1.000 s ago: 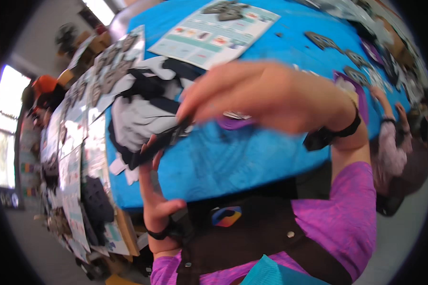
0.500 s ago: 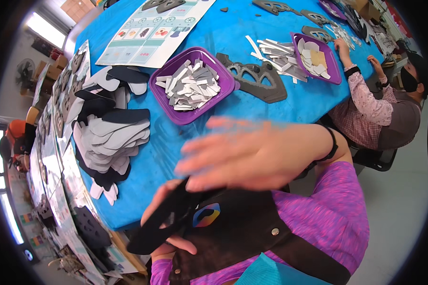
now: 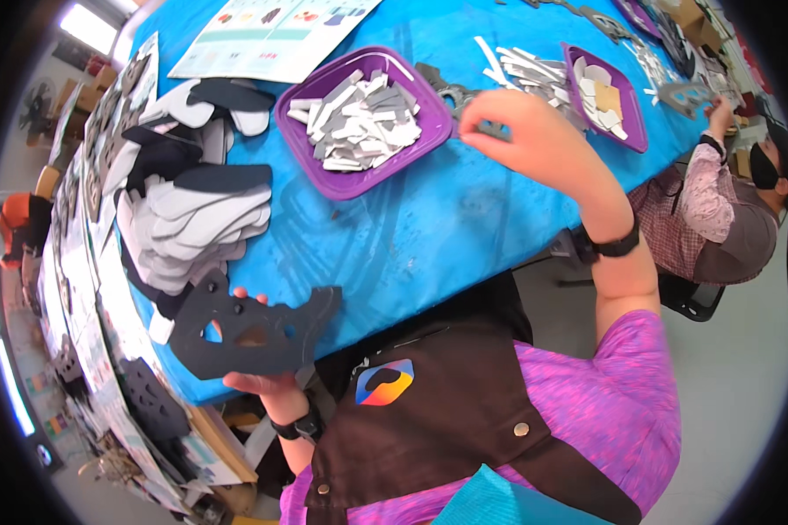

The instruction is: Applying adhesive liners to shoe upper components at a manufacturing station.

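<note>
My left hand (image 3: 263, 382) holds up a dark grey flat sheet piece with cut-out holes (image 3: 276, 354) over the table's front edge, thumb below and fingertips showing behind its upper edge. Two small dark round bumps show on its face. My right hand (image 3: 530, 129) reaches out past a purple tray (image 3: 346, 189) heaped with white and grey strips. Its fingers are curled in toward the thumb, above another grey cut-out piece (image 3: 429, 74) that the hand partly covers. What the fingers pinch, if anything, is hidden.
On the left lies a stack of pale grey and black rounded pads (image 3: 210, 219). A printed sheet (image 3: 276, 48) lies farther back on the blue cloth (image 3: 394, 271). Farther right are loose white strips (image 3: 530, 74) and a second purple tray (image 3: 641, 136). A co-worker (image 3: 718, 206) sits at right.
My right hand has left the dark piece in my left hand and moved away to the right, past the tray. My left hand has turned that piece so its broad face shows.
</note>
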Available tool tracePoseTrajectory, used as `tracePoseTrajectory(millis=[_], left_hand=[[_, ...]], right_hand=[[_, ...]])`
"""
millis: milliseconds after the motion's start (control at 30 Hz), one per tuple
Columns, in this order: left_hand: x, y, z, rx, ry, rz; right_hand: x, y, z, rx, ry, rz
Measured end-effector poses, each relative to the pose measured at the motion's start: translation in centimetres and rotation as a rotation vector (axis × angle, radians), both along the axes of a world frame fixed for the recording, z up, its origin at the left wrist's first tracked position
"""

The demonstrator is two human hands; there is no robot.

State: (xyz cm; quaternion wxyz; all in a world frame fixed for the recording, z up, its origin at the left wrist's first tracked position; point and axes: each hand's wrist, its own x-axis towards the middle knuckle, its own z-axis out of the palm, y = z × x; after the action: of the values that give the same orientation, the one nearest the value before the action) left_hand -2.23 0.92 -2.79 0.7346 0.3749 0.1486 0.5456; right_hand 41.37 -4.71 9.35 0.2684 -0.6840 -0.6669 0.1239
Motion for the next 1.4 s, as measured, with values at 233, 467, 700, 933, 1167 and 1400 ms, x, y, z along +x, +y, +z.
tracePoseTrajectory(millis=[233,467,700,933,1167,1400], left_hand=[[-0.2,-0.1,0.3,0.04,0.065,0.082],[0.0,-0.6,0.5,0.048,0.108,0.095],[-0.1,-0.3,0.5,0.048,0.135,0.088],[-0.1,-0.1,-0.3,0.109,0.045,0.098],[-0.7,0.0,-0.5,0.035,-0.135,0.059],[-1.0,-0.1,-0.2,0.042,-0.11,0.065]], right_hand=[[-3.0,8.5,-3.5,0.001,-0.301,0.072],[-1.9,9.1,-4.3,-0.067,-0.122,-0.009],[-7.4,2.9,0.2,0.259,0.006,-0.01],[-14.8,-0.2,-5.5,0.233,0.094,0.403],[-14.9,-1.9,-7.8,0.162,-0.1,0.48],[-15.0,-3.2,-8.1,0.021,-0.249,0.465]])
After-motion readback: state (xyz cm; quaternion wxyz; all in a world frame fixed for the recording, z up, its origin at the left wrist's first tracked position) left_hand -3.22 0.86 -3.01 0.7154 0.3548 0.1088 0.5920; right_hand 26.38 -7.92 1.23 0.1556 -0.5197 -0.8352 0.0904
